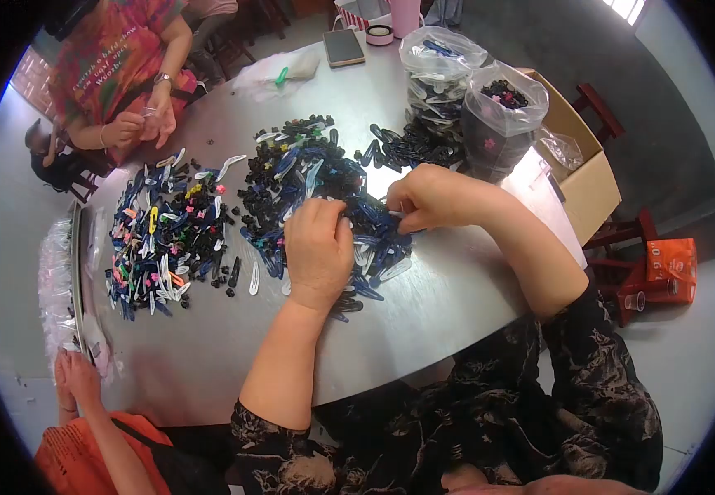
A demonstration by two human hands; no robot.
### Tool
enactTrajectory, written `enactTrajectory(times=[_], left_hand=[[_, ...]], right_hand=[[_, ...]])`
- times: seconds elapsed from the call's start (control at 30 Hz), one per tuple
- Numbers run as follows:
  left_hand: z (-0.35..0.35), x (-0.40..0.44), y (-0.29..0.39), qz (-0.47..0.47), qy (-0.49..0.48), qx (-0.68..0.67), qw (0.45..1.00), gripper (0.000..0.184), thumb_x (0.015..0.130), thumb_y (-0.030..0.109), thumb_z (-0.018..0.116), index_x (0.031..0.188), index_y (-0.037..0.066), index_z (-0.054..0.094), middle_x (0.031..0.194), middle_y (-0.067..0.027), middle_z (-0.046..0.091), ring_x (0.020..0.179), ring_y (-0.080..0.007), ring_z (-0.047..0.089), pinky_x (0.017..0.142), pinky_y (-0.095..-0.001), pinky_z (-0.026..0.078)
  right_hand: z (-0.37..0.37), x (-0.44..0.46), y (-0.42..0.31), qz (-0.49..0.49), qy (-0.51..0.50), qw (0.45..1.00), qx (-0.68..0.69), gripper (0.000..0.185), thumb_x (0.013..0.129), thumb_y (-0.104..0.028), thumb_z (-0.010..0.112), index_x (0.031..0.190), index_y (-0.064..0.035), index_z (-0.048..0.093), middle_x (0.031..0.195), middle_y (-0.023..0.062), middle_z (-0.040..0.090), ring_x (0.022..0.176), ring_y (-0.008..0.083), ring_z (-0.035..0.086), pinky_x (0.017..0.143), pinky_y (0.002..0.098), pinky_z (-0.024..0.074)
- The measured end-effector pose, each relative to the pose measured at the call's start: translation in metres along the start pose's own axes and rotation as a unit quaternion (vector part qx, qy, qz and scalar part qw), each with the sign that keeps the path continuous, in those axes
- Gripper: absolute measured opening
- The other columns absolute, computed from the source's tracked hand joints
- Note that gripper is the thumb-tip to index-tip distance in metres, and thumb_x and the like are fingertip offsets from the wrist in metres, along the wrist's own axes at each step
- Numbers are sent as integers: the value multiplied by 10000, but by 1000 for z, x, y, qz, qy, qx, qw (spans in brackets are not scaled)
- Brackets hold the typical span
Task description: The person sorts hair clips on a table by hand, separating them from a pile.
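A heap of snap hair clips [308, 169], mostly dark blue and black with some white, lies on the metal table before me, mixed with small black claw clips [263, 181]. My left hand [318, 252] rests over the near side of this heap, its fingers curled and pressed together; what they hold, if anything, is hidden. Across from it, my right hand [432, 198] reaches in from the right with thumb and fingers bent into a pinch above dark blue clips. Whatever lies between those fingertips is too small to make out.
A second heap of mixed clips [159, 239] spreads to the left. Clear bags of clips [502, 124] stand at the back right beside a cardboard box [580, 157]. A phone [343, 48] lies at the far edge. Two other people's hands [139, 128] work at the far left and near left.
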State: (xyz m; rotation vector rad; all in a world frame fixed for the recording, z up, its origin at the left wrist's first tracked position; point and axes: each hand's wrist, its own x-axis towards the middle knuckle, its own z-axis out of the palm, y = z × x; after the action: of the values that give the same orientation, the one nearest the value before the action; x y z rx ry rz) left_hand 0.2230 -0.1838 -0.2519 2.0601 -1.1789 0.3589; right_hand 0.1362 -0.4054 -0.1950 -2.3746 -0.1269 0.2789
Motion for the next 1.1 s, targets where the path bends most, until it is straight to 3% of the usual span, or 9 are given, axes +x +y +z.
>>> enactTrajectory(times=[0.1,0.4,0.67,0.8,1.0,1.1], left_hand=[[1,0,-1,2,-1,1,1000,171,850,51,655,1020,35,660,974,-128,631,930,-346,614,826,-444,464],[2,-1,-3,5,2,-5,1000,164,846,61,659,1009,47,658,973,-116,616,928,-339,605,824,-454,448],[0,0,0,1,-4,-1,1000,160,844,54,663,1004,46,657,969,-118,613,931,-339,609,825,-451,452],[1,-1,-1,2,-1,-4,1000,160,844,54,663,1004,44,662,972,-119,616,932,-339,607,825,-450,453],[1,-1,1,-3,0,-3,1000,155,848,57,659,1002,42,667,972,-120,620,938,-338,606,835,-450,451],[0,0,0,-4,-3,-7,1000,155,852,57,655,1005,42,668,973,-120,624,942,-337,607,842,-450,449]], right_hand=[[2,0,6,-18,-5,999,-39,203,788,-103,781,916,-5,658,728,100,657,671,229,631,623,360,492],[-7,3,13,-38,-27,998,45,166,839,-102,758,918,-2,652,708,52,631,668,127,607,607,325,478],[-12,2,16,20,-28,993,116,255,905,-62,674,1141,31,704,779,63,695,657,103,643,643,268,534],[-16,-1,10,32,-18,992,119,234,908,-60,674,1118,35,711,785,61,694,648,100,640,648,265,534],[-16,-1,15,-25,-13,992,119,188,870,-22,728,1053,18,741,832,44,720,731,77,652,684,249,535],[-16,-1,14,-20,-17,980,197,161,866,-16,741,1026,5,755,859,29,731,777,73,655,699,246,529]])
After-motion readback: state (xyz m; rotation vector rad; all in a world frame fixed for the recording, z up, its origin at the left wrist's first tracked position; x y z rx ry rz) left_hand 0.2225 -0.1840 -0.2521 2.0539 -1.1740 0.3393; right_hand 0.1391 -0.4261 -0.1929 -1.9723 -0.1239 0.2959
